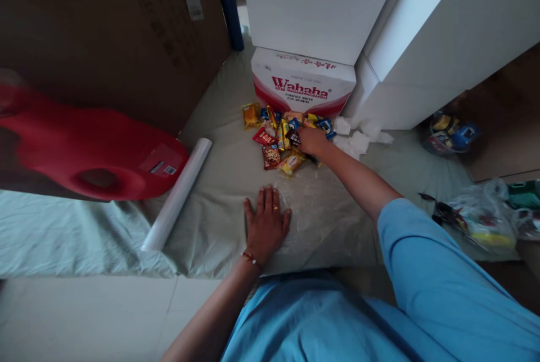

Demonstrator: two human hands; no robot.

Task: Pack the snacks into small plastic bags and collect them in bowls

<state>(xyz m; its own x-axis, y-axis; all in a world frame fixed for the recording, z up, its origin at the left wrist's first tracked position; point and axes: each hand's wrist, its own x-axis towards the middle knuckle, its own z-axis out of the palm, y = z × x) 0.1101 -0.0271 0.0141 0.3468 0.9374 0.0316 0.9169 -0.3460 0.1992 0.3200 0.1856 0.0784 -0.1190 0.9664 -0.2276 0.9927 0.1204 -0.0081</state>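
My left hand (266,224) lies flat, palm down, on the pale cloth, fingers spread, beside a thin sheet of clear plastic (314,213). Farther forward, my right hand (313,141) reaches into a pile of wrapped snacks, its fingers curled down at a dark snack packet (294,137); the fingertips are partly hidden. Around it lie a brown cookie packet (271,156), a red packet (264,136), a yellow packet (291,162) and an orange-yellow packet (251,115). Several blue and yellow packets lie behind and among these.
A white and red Wahaha carton (304,83) stands behind the snacks. Crumpled white tissues (356,141) lie right of them. To the left are a clear film roll (179,196) and a red jug (101,145). A snack tub (449,134) and plastic bags (483,218) are far right.
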